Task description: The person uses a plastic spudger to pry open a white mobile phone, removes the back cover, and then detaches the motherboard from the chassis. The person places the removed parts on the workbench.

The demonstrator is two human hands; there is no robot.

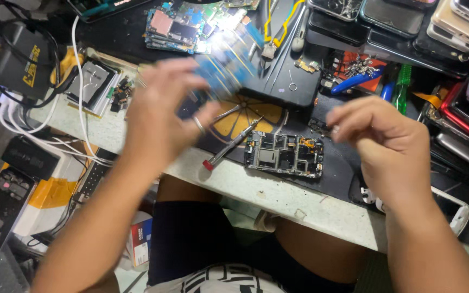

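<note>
Between the two raised hands, on the black mat just below them, lies a bare phone circuit board (284,154), kept within easy reach. Left hand (161,111) grips a blurred blue board (226,65) in closed fingers; right hand (384,138) is curled, pinching fingertips, contents too small to tell. A red-tipped screwdriver (229,146) rests just below the left hand.

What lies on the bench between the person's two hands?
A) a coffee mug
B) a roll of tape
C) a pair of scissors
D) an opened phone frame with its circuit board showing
D: an opened phone frame with its board exposed lies flat on the dark mat, between the blurred left hand and the right hand, with a red-tipped screwdriver just beside it.
</note>
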